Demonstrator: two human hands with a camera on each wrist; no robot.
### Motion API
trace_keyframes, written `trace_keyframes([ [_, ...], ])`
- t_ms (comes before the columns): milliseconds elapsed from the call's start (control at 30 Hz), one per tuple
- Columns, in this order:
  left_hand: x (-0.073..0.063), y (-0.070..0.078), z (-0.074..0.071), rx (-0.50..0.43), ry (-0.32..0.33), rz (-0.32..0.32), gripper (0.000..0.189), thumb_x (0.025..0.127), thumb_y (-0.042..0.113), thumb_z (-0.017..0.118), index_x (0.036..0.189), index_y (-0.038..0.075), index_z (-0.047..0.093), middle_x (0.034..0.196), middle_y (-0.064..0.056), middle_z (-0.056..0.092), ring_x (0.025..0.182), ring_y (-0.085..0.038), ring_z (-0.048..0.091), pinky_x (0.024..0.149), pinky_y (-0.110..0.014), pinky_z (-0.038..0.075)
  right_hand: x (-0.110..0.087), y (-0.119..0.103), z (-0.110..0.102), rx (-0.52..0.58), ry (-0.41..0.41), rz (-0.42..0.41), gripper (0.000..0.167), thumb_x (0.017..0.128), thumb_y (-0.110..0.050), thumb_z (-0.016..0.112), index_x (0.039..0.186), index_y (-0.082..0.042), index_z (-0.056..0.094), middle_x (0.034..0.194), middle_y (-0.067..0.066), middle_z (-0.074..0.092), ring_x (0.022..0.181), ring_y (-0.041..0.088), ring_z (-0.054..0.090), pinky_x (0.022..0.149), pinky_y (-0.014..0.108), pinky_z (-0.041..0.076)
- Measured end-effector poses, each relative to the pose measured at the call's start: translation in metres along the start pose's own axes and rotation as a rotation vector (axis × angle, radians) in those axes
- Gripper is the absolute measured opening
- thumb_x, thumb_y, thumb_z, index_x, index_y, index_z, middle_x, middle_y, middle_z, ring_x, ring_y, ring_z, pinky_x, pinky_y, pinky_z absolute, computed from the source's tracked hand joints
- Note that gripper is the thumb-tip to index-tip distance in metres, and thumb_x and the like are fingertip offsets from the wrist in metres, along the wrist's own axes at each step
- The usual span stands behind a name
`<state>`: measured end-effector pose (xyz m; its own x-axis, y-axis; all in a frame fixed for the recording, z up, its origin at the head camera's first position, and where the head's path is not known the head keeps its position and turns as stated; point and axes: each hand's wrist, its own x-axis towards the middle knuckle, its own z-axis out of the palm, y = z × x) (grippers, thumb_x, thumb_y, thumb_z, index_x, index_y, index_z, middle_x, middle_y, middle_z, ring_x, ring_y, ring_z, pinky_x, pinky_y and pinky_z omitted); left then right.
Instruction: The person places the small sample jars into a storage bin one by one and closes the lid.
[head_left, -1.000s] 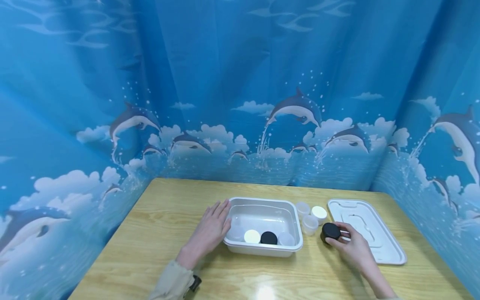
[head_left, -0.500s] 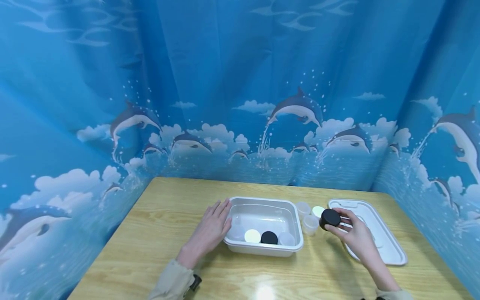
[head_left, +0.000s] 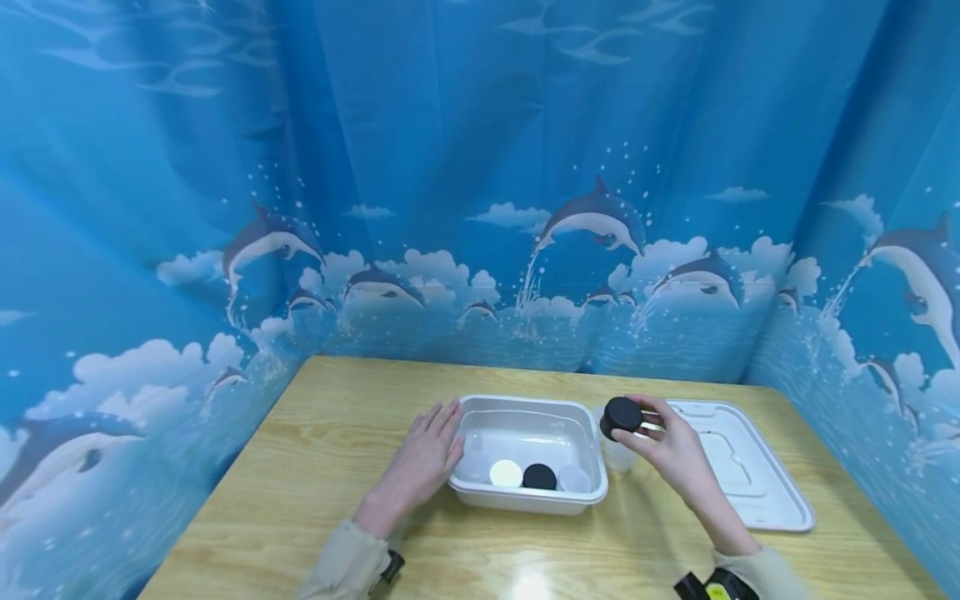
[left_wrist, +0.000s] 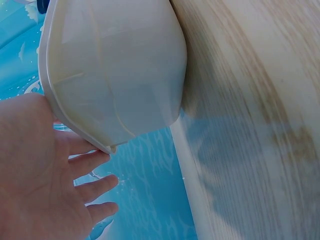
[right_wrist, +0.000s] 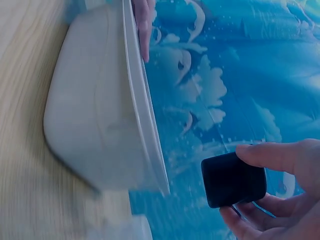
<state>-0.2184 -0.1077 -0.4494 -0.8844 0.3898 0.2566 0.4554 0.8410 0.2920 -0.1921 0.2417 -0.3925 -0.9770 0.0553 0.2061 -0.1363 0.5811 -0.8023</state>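
A black round jar (head_left: 622, 417) is pinched between the thumb and fingers of my right hand (head_left: 667, 442). It hangs in the air just right of a white plastic box (head_left: 527, 501), and the right wrist view shows the jar (right_wrist: 233, 180) apart from the box's rim. My left hand (head_left: 422, 454) rests with straight fingers against the box's left rim; in the left wrist view its fingers (left_wrist: 97, 189) are spread, touching the rim. Inside the box, along the near side, stand a white-topped jar (head_left: 506, 473), a black jar (head_left: 539, 477) and a clear cup (head_left: 574, 479).
A white box lid (head_left: 757, 475) lies on the wooden table (head_left: 337, 417) to the right. Clear cups (head_left: 619, 456) stand beside the box, partly hidden by the held jar and right hand. A blue dolphin-print curtain (head_left: 480, 208) surrounds the table.
My right hand has lifted the black jar off the table and carried it left, toward the box. The left hand has stayed on the box's rim.
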Motion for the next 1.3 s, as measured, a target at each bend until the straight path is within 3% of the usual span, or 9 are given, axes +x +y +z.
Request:
trace_keyframes([
  [267,0.001,-0.001,0.002,-0.006,-0.005,-0.01,0.055,0.109,0.029,0.042,0.156,0.001,0.035,0.163,-0.014,0.031,0.15,-0.038,0.028,0.124,-0.056,0.022,0.007,-0.016,0.037,0.088,-0.041,0.031,0.06,0.088,-0.011,0.079,0.14,0.004,0.052,0.136,0.027,0.056,0.123,0.041,0.058,0.101,0.045,0.054],
  [567,0.001,0.0,0.001,-0.003,0.004,-0.005,0.055,0.109,0.028,0.044,0.155,0.001,0.035,0.163,-0.014,0.031,0.149,-0.039,0.029,0.123,-0.056,0.022,0.017,-0.027,0.077,0.125,-0.085,0.003,0.057,0.087,-0.006,0.079,0.137,0.005,0.054,0.131,0.027,0.06,0.121,0.041,0.06,0.099,0.044,0.056],
  [767,0.002,0.0,0.001,0.0,-0.002,-0.012,0.055,0.109,0.028,0.044,0.155,0.001,0.035,0.163,-0.014,0.031,0.149,-0.039,0.029,0.123,-0.056,0.022,0.019,-0.035,0.103,0.142,-0.102,-0.063,0.054,0.084,-0.007,0.082,0.131,0.007,0.058,0.122,0.026,0.065,0.113,0.04,0.064,0.092,0.043,0.059],
  [967,0.002,0.001,0.001,0.011,-0.006,-0.01,0.055,0.108,0.029,0.044,0.155,0.002,0.036,0.163,-0.014,0.031,0.149,-0.039,0.029,0.123,-0.056,0.023,0.018,-0.038,0.125,0.076,-0.096,-0.181,0.051,0.085,-0.007,0.081,0.128,0.009,0.057,0.118,0.029,0.064,0.106,0.041,0.065,0.079,0.038,0.063],
  [1033,0.003,0.001,0.001,0.013,-0.009,-0.008,0.055,0.108,0.029,0.044,0.155,0.002,0.036,0.163,-0.014,0.031,0.149,-0.039,0.03,0.123,-0.056,0.023,0.019,-0.038,0.131,0.053,-0.104,-0.18,0.051,0.085,-0.005,0.08,0.128,0.009,0.057,0.119,0.03,0.064,0.107,0.042,0.065,0.077,0.037,0.063],
  [1300,0.002,0.001,-0.001,0.02,-0.024,-0.016,0.055,0.108,0.028,0.044,0.156,0.002,0.036,0.164,-0.014,0.031,0.149,-0.039,0.03,0.123,-0.055,0.023,0.026,-0.037,0.148,-0.119,-0.129,-0.197,0.049,0.08,-0.003,0.084,0.122,0.005,0.062,0.116,0.024,0.066,0.103,0.038,0.067,0.083,0.045,0.061],
])
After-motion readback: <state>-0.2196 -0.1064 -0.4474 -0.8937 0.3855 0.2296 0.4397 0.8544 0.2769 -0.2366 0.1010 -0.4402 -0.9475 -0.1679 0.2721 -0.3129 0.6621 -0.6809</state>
